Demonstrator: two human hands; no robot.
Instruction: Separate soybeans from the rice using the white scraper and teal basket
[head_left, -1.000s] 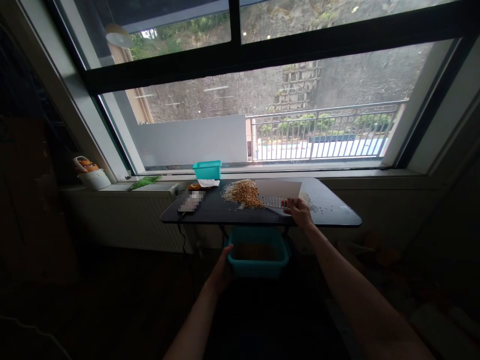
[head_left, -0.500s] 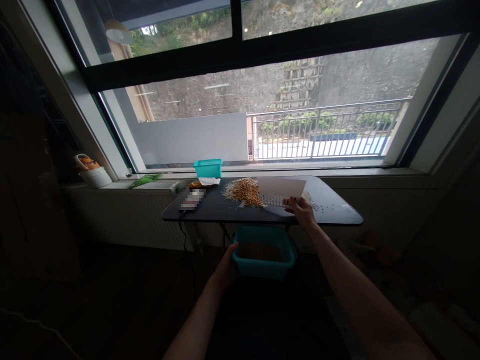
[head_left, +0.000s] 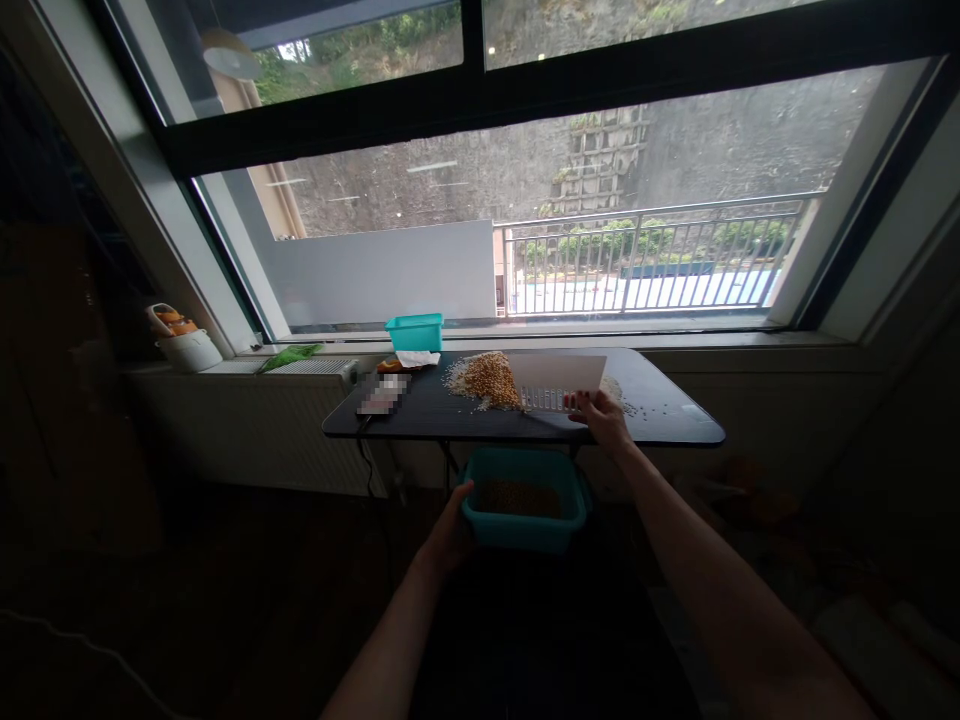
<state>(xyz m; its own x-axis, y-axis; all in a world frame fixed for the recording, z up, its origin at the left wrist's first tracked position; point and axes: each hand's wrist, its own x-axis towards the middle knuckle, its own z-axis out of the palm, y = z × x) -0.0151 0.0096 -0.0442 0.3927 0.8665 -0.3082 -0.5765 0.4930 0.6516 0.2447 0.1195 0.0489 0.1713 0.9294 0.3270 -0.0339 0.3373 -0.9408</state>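
Note:
My left hand [head_left: 452, 530] is closed on the left side of a teal plastic tub [head_left: 525, 536], its thumb at the rim. Brownish grains lie in the dim bottom of this tub, which is in front of the table, below its near edge. Over the tabletop my right hand [head_left: 602, 418] grips the lower right part of a white slotted board [head_left: 559, 372]. The board leans upright, with a row of openings along its lower part. Against its left end lies a heap of orange-yellow corn kernels [head_left: 491, 382], with paler grains around it.
Scattered pale and dark grains [head_left: 634, 408] lie right of my right hand on the dark folding table [head_left: 682, 425]. At the table's left are a blurred-out phone-like object [head_left: 384, 394] with a cable and white paper [head_left: 417, 358]. Another teal tub [head_left: 415, 333] stands by the window.
The white board and my right hand have shifted very slightly left beside the corn heap. My left hand keeps its hold on the tub.

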